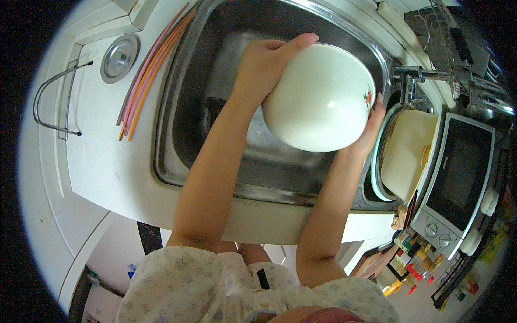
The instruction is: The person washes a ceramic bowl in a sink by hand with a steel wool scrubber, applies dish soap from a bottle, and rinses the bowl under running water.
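Observation:
Over the metal sink (262,198) is a large white bowl (319,101), tilted so that its smooth outer side shows, with a small red flower print near the right rim. My left hand (268,66) grips its upper left edge, the thumb lying along the rim. On the lower right, my right hand (371,125) holds the bowl's side, its fingers partly hidden behind it. The inside of the bowl faces away, out of sight. Beneath the bowl, the sink's bottom looks wet.
Left of the sink lie several pink and orange sticks (149,76), a round metal lid (120,58) and a chrome rack (52,101). A faucet (412,80) stands beyond the right rim. Further right are a green-rimmed basin (375,161), a cream board (406,149), a microwave (460,173) and bottles (422,264).

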The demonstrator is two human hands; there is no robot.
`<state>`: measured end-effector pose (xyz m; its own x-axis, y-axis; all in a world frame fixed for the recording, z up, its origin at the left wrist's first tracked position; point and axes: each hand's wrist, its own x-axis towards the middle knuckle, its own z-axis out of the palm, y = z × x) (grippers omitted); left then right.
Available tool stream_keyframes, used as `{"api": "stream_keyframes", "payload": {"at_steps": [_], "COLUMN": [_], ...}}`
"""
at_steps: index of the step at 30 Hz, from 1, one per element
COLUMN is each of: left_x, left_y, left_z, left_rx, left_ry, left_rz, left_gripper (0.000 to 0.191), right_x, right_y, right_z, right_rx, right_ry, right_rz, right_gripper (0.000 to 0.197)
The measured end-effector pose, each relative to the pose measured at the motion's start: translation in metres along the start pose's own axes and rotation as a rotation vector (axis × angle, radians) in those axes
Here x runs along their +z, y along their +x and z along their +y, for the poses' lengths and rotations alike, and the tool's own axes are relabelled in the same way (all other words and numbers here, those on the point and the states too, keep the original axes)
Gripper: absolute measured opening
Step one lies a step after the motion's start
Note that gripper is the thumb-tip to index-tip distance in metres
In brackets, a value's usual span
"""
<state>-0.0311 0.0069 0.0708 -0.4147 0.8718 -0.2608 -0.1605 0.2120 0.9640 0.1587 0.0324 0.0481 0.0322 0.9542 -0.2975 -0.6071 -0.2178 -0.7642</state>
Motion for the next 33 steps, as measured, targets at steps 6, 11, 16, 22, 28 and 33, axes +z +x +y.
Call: {"api": "stream_keyframes", "payload": {"at_steps": [6,11,16,22,28,33], "left_x": [-0.002,0.015,0.057,0.061,0.006,-0.021], "left_y": [0.003,0.019,-0.007,-0.013,0.006,-0.003], "left_z": [-0.005,-0.026,-0.04,-0.035,-0.024,-0.063], "left_rx": [0.026,0.09,0.565,1.038,-0.038,-0.452], "left_ry": [0.066,0.17,0.477,0.6,1.231,1.543], "left_rz": [-0.084,-0.115,-0.013,-0.091,0.023,0.11], "left_gripper": [0.047,0.061,0.08,0.06,0.036,0.039], "right_x": [0.017,0.029,0.014,0.021,0.013,0.016], "right_y": [-0.008,-0.014,-0.009,-0.01,-0.005,-0.007], "right_z": [0.0,0.0,-0.003,-0.009,-0.015,-0.008], "right_rx": [-0.144,-0.306,-0.507,-0.49,-0.316,-0.177], "right_ry": [-0.321,-0.27,-0.524,-0.476,-0.234,-0.173], "right_rz": [0.232,0.315,0.36,0.441,0.38,0.21], "right_gripper": [0.044,0.034,0.035,0.036,0.038,0.037]}}
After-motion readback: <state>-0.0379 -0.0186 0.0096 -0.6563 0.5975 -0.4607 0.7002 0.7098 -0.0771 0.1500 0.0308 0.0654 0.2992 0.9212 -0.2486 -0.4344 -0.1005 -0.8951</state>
